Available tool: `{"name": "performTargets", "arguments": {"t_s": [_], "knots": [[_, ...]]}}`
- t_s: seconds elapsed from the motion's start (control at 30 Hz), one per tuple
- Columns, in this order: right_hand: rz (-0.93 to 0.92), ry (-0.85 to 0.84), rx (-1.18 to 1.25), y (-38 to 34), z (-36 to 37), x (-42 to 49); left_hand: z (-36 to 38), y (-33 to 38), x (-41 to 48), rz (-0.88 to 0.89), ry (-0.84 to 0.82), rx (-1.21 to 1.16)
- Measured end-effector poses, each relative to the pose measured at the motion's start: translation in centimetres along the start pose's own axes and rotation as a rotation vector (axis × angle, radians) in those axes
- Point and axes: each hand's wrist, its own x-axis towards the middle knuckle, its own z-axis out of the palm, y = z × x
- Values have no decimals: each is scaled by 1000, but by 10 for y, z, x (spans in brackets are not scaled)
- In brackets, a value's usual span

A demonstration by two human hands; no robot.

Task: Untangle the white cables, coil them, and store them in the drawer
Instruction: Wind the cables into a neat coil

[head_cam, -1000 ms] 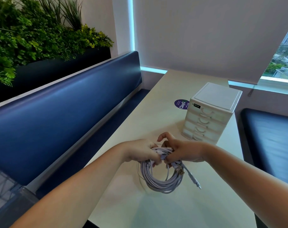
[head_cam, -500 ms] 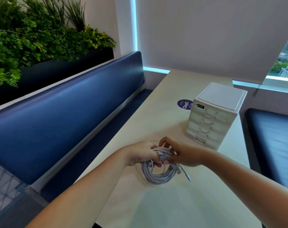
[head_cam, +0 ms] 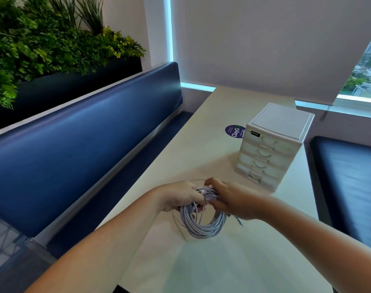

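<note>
Pale and long, the desk (head_cam: 201, 134) runs away from the person toward a wall covered by a lowered blind (head_cam: 265, 39), with a strip of window (head_cam: 366, 70) showing at the far right. Along its left side stands a blue padded seat back (head_cam: 85, 134), topped by a dark planter full of green plants (head_cam: 42, 39). Another dark blue seat (head_cam: 349, 187) lies off the desk's right edge.

Near the front of the desk, both hands meet over the white cables (head_cam: 201, 228), which are gathered into a round coil of many loops. The left hand (head_cam: 180, 197) grips the top of the coil, its fingers curled round the bundled strands. The right hand (head_cam: 233, 199) pinches the same bundle from the other side, just beside the left hand's fingers. The coil's lower part hangs below the 2 hands; whether it touches the desk cannot be told. A loose cable end (head_cam: 239, 222) pokes out under the right wrist.

Farther back and to the right stands a small white drawer unit (head_cam: 271, 149), its drawers all pushed in, well apart from the coil. A round purple sticker (head_cam: 233, 132) lies flat on the desk just beside the unit's far left corner.
</note>
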Motion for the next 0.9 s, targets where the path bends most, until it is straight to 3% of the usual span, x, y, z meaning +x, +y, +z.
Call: {"name": "performTargets", "arguments": {"t_s": [0.2, 0.33, 0.5, 0.7, 0.77, 0.9], "knots": [[-15, -156, -44, -2, -3, 4, 4, -3, 1, -9, 37, 54], [-16, -102, 74, -1, -4, 4, 3, -6, 3, -10, 139, 42], [152, -45, 269, 8, 7, -6, -1, -11, 4, -22, 268, 52], [211, 19, 413, 20, 17, -14, -8, -15, 3, -23, 295, -26], [181, 100, 305, 21, 22, -16, -7, -15, 5, -19, 299, -52], [9, 536, 114, 4, 34, -21, -4, -19, 7, -30, 328, -159]]}}
